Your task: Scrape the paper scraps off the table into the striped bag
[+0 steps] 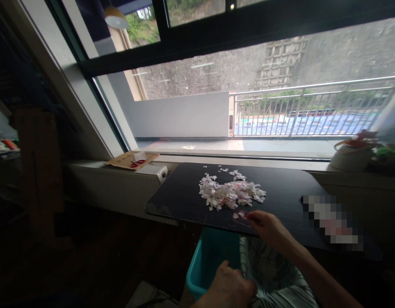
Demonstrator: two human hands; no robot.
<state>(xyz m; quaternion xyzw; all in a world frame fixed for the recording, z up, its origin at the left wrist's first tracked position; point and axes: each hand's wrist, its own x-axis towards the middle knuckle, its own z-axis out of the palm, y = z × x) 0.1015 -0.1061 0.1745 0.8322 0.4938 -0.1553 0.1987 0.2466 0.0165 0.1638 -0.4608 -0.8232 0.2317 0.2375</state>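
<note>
A heap of small torn paper scraps [231,192], mostly white with some pink, lies on the dark tabletop [280,182]. My right hand [264,224] is closed at the table's front edge, pinching a small clear plastic piece [239,221] with a few scraps on or under it. Below the edge stands a teal bin [193,269], its opening partly beneath the table. My left hand [229,284] has its fingers curled over the bin's near rim, and the fingertips are partly hidden.
Red-handled scissors [138,163] lie on a cardboard sheet [120,159] at the sill, above a white radiator [152,172]. A blurred-out object [334,224] rests on the table's right side. A white pot [349,156] stands right, and striped fabric [277,273] drapes beside the bin.
</note>
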